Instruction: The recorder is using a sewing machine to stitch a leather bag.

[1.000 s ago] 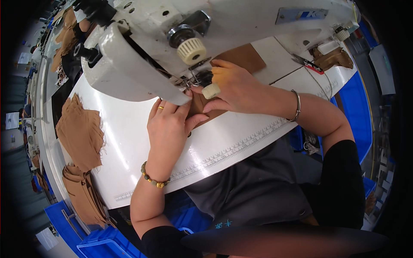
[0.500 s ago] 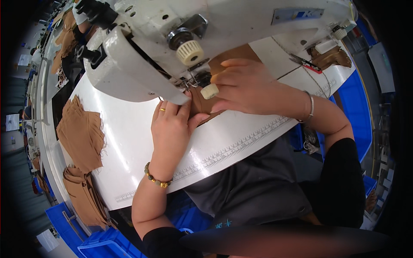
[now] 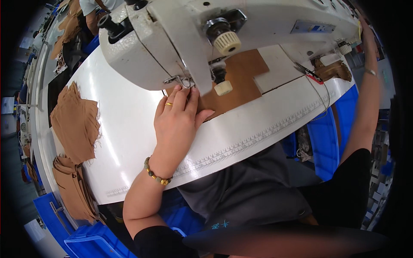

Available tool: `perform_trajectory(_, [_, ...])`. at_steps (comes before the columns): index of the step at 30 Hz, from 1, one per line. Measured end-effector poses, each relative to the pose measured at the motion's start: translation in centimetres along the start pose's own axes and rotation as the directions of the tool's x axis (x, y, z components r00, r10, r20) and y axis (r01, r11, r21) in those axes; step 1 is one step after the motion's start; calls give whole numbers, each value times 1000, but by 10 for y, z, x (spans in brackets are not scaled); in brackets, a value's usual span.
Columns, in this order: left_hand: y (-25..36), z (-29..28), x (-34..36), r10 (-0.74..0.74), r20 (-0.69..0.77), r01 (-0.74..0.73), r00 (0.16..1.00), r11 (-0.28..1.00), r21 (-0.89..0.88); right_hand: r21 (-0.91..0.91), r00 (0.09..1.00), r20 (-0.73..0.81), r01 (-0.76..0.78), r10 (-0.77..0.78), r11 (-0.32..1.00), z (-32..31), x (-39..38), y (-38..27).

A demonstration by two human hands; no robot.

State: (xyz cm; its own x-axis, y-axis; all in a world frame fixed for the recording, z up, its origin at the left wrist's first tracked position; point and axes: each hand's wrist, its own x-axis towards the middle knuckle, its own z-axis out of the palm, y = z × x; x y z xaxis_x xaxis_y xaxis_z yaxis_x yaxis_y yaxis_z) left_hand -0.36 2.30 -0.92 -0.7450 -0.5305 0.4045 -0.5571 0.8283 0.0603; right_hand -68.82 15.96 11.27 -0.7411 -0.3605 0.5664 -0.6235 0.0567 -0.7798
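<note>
My left hand [image 3: 176, 122] lies with its fingers stretched out on a flat brown panel [image 3: 247, 71], which looks like leather or cloth. Its fingertips are close beside the needle area of a white sewing machine [image 3: 180, 38], where the machine head partly hides the stitching spot. The panel stretches to the right under the machine arm on the white table [image 3: 129, 150]. Far to the right, my right arm reaches up, and my right hand [image 3: 366, 34] is at the end of the machine. That hand is small and blurred, so its fingers cannot be made out.
Frayed brown pieces [image 3: 77, 122] lie at the table's left, with a folded brown stack [image 3: 73, 187] below them. Red-handled snips [image 3: 310, 74] and a brown bundle [image 3: 333, 70] sit at the right. Blue bins [image 3: 325, 146] stand beside the table. Another person's arm [image 3: 91, 21] shows at the far left.
My right hand has left the panel and swung up to the right, to the machine's end. My left hand stays on the panel. More of the panel now shows.
</note>
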Motion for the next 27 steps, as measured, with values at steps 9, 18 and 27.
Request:
perform_trajectory(9, [0,0,0,-5,-2,6,1000,999,36,26,965,-230,-127,129,992,3,-55,23])
perform_trajectory(18, [0,2,0,-27,6,27,1000,999,-18,544,961,-152,-112,229,831,24,-74,25])
perform_trajectory(27, [-1,-2,2,-3,8,3,1000,999,45,213,962,-24,-262,273,941,3,-12,-14])
